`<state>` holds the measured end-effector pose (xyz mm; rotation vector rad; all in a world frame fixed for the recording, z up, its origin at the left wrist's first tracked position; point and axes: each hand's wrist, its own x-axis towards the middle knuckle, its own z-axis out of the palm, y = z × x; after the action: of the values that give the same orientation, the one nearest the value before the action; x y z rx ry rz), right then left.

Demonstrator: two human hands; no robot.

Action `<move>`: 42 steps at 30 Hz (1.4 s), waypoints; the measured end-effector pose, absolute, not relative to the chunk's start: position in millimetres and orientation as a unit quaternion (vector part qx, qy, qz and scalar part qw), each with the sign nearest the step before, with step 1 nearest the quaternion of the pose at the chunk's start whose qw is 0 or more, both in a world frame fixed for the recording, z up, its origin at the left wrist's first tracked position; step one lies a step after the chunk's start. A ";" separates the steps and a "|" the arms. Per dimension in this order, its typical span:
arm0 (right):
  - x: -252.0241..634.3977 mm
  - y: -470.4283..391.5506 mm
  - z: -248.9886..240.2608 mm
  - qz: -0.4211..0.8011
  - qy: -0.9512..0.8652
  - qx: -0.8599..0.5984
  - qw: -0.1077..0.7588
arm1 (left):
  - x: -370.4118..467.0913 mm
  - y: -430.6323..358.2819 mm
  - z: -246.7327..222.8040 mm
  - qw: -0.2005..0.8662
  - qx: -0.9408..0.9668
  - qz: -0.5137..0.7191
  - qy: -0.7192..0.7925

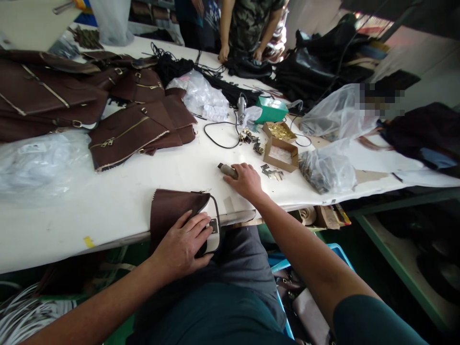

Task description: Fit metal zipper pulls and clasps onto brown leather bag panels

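Note:
At the table's front edge my left hand (189, 239) grips a brown leather bag piece (172, 207), thumb below and fingers over its pale, dark-edged end. A small metal fitting (214, 226) shows by those fingertips. Farther forward, my right hand (247, 181) is closed around a short grey cylindrical tool (228, 170) with a dark tip, low over the white tabletop. What kind of tool it is I cannot make out. Flat metal plates (273, 172) lie just right of that hand.
Brown leather bag pieces (129, 129) with zips are piled at left, near a clear plastic bag (39, 160). Small cardboard boxes (282, 154), a green box (271, 109) and filled plastic bags (327, 167) stand at right. A co-worker's hands (223, 53) rest across the table.

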<state>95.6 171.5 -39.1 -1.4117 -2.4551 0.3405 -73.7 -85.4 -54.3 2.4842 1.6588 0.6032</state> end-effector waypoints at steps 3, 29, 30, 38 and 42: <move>92.7 173.9 -42.9 0.201 -0.836 -0.485 0.160 | -73.8 -86.6 -54.3 0.050 0.814 0.190 0.547; 56.2 30.7 -18.8 0.628 -0.513 -0.329 0.484 | -74.6 -86.9 -57.2 0.057 0.804 0.207 0.554; 57.3 28.5 -18.3 0.622 -0.526 -0.332 0.475 | -74.7 -86.8 -57.5 0.058 0.804 0.210 0.554; 69.3 12.2 -22.8 0.583 -0.620 -0.323 0.414 | -75.4 -87.1 -58.5 0.063 0.802 0.225 0.550; 74.4 9.3 -6.0 0.573 -0.612 -0.312 0.447 | -76.0 -88.9 -59.5 0.062 0.802 0.233 0.547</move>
<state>74.4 9.3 -6.0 -0.7734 -1.5147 1.4187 -76.0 -88.9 -59.5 2.4243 1.6544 0.7036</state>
